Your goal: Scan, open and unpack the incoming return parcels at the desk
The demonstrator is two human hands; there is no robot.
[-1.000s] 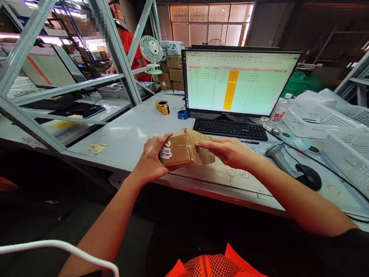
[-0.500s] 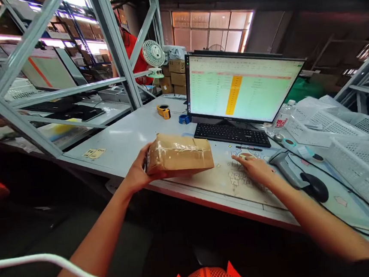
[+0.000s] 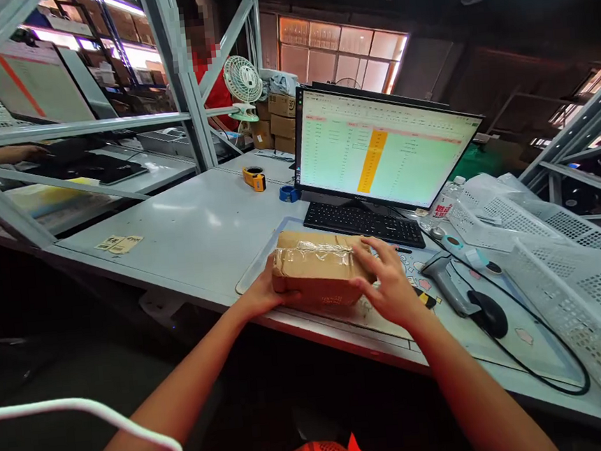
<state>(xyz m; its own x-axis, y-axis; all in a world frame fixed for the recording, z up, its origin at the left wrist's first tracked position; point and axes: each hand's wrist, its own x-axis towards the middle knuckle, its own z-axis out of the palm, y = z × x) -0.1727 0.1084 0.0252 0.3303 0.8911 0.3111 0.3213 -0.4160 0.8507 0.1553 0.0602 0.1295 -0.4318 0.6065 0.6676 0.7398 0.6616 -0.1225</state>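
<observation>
A brown cardboard box (image 3: 318, 269), its top seam covered with shiny clear tape, is between my hands above the desk mat's front edge. My left hand (image 3: 264, 290) grips the box's left end, with part of the fingers hidden behind and beneath it. On the right end, my right hand (image 3: 387, 281) has its fingers over the top corner and its thumb against the front side. Behind the box lie a black keyboard (image 3: 363, 221) and a monitor (image 3: 383, 148) showing a table with an orange column. A barcode scanner (image 3: 449, 284) rests right of my right hand.
A black mouse (image 3: 490, 314) and a looping cable lie at the right. White perforated baskets (image 3: 576, 313) line the desk's right side. A yellow tape measure (image 3: 254, 179) and a blue tape roll (image 3: 289, 193) sit farther back. Beyond the metal frame (image 3: 190, 81) a co-worker in red stands.
My right hand has come from the desk mat onto the box's right end. The box, held in my left hand, has shifted right and slightly down in view.
</observation>
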